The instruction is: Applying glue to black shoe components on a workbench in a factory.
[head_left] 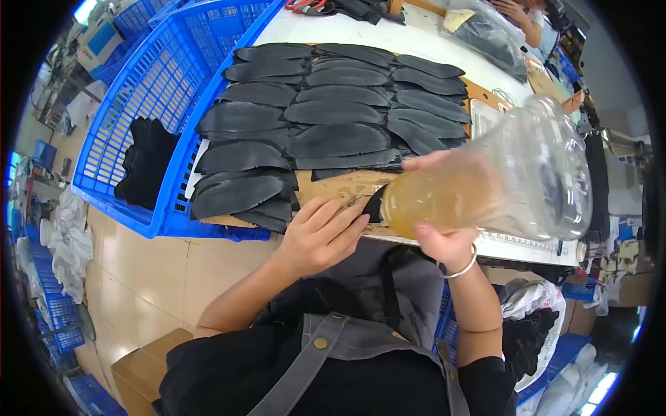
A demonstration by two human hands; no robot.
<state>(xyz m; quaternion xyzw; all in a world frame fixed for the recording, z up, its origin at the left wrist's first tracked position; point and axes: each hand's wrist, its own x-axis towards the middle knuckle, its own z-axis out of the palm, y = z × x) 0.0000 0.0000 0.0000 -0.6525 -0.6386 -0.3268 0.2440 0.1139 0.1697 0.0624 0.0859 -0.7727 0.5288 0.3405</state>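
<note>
My right hand (pixel 447 243) is wrapped round a large clear plastic bottle (pixel 548 173) that lies tilted on its side. Yellowish content shows in its end toward the left. Beside that end, the bent fingers of my left hand (pixel 320 236) grip the edge of a small black piece (pixel 375 206), whose right part the bottle hides. Many flat, leaf-shaped black pieces (pixel 336 141) lie overlapping in three columns just beyond my hands. They rest on a brown board (pixel 340 186) on the white table.
A blue plastic basket (pixel 149 97) stands at the left with a stack of black pieces (pixel 147 163) inside. Red-handled scissors (pixel 305 7) lie at the far edge. A filled clear bag (pixel 485 38) is at the far right, near another person's hand (pixel 510 10). A ruler (pixel 517 244) lies along the near edge.
</note>
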